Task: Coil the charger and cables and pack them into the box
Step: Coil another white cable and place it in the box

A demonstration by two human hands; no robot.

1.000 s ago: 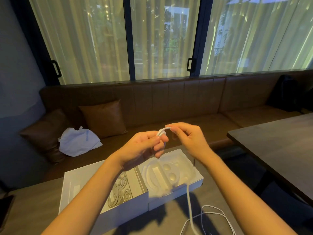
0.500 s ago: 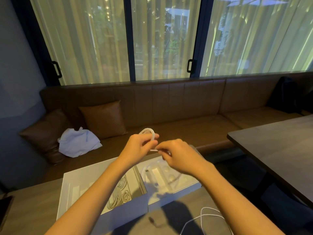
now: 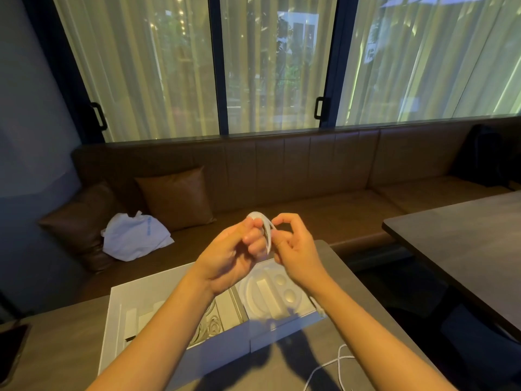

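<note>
A white cable is gripped by two hands above the open box: its small coil is pinched in the closed left hand, and a strand is nipped between thumb and forefinger of the right hand. Much of the coil is hidden by fingers and blurred. Part of the box's left compartment is covered by the left forearm; a moulded white tray is seen in its right compartment. A second cable on the table is cut off by the lower edge. Blue print on the white bag cannot be read.
</note>
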